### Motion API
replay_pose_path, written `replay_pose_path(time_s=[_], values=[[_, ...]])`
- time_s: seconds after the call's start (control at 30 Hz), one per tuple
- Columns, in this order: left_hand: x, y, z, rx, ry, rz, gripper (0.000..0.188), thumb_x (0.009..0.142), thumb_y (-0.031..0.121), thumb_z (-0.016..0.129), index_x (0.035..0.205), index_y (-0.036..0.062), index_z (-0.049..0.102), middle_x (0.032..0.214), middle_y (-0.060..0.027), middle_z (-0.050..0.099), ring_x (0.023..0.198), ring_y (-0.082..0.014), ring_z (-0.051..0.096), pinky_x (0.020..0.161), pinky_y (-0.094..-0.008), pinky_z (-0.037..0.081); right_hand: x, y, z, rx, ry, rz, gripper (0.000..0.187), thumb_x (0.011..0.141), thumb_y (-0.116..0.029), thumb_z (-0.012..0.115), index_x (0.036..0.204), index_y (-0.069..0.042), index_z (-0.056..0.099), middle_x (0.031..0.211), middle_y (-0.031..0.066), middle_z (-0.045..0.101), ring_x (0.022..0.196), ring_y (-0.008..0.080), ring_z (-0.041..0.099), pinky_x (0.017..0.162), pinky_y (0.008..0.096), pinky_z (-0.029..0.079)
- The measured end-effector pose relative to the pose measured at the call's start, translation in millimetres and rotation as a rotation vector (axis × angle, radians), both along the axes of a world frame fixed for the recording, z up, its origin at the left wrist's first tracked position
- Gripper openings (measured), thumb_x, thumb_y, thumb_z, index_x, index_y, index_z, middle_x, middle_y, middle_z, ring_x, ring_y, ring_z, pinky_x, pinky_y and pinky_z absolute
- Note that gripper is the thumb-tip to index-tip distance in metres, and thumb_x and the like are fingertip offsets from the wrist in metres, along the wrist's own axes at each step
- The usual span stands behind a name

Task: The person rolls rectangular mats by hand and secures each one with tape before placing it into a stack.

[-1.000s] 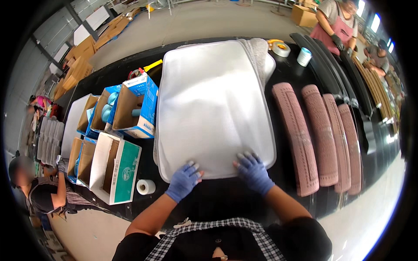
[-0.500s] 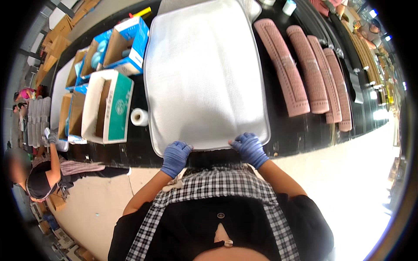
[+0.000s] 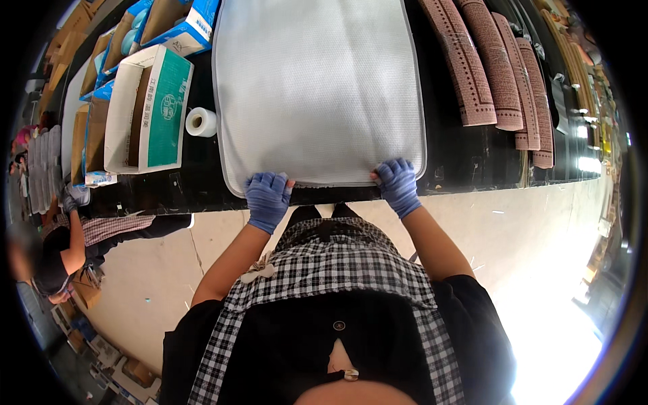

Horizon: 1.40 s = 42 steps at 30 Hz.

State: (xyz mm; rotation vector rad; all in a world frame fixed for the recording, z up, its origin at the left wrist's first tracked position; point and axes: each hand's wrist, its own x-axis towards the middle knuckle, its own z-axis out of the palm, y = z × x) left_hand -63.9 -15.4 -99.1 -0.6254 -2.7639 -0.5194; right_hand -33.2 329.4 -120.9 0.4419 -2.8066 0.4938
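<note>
A pale grey mat (image 3: 317, 94) with rounded corners and an edged border lies flat on the black table. At its near left corner, my left hand (image 3: 268, 199) in a blue glove has its fingers curled over the mat's front edge, the bare thumb tip showing. My right hand (image 3: 397, 187), gloved the same way, grips that edge near the right corner. The stretch of edge between the hands runs along the table's front rim. The mat's underside is hidden.
To the left stand a white-and-green carton (image 3: 164, 111), a blue open box (image 3: 191, 32) and a white roll (image 3: 201, 122). Several rolled pink patterned mats (image 3: 466, 71) lie on the right. Another person (image 3: 61, 253) stands at the far left by the table (image 3: 472, 172).
The whole view has tilted, so table and mat sit higher in the picture. Both hands keep to the mat's near corners, their fingers now more tightly curled.
</note>
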Motion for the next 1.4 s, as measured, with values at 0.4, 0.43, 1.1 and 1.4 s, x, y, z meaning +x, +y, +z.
replay_pose_path(time_s=[0.4,0.43,1.1,1.4], values=[[-3,12,7,-0.035,0.104,0.057,0.016,0.088,0.029,0.072,0.099,0.0196,0.065,0.089,-0.0037,0.061,0.082,-0.0271,0.06,0.077,-0.046,0.042,-26,-37,7,-0.011,-0.075,-0.013,0.025,0.084,-0.034,0.077,0.094,-0.018,0.06,0.077,0.0006,0.062,0.077,0.0272,0.063,0.071,0.0449,0.045],[-2,20,12,-0.03,0.194,0.058,0.014,0.087,0.025,0.072,0.098,0.0204,0.066,0.091,-0.0052,0.061,0.083,-0.0283,0.061,0.076,-0.0462,0.045,-31,-37,8,-0.063,-0.088,0.019,0.026,0.084,-0.035,0.077,0.093,-0.018,0.06,0.077,0.0006,0.062,0.077,0.0275,0.063,0.072,0.0449,0.045],[26,41,-20,0.265,-0.106,-0.04,0.037,0.079,0.015,0.08,0.116,0.0108,0.076,0.114,-0.0118,0.059,0.099,-0.0323,0.057,0.086,-0.0428,0.047,3,-81,8,-0.052,0.045,-0.036,0.028,0.08,-0.019,0.07,0.108,-0.019,0.067,0.103,0.001,0.064,0.094,0.0251,0.062,0.079,0.0421,0.047],[2,45,-25,0.313,-0.009,-0.071,0.021,0.076,0.014,0.081,0.093,0.0101,0.069,0.093,-0.0054,0.061,0.081,-0.0298,0.059,0.071,-0.0435,0.048,-9,-75,3,-0.063,0.077,-0.017,0.033,0.079,-0.03,0.081,0.105,-0.016,0.065,0.103,0.0037,0.06,0.093,0.0278,0.06,0.076,0.0453,0.046]])
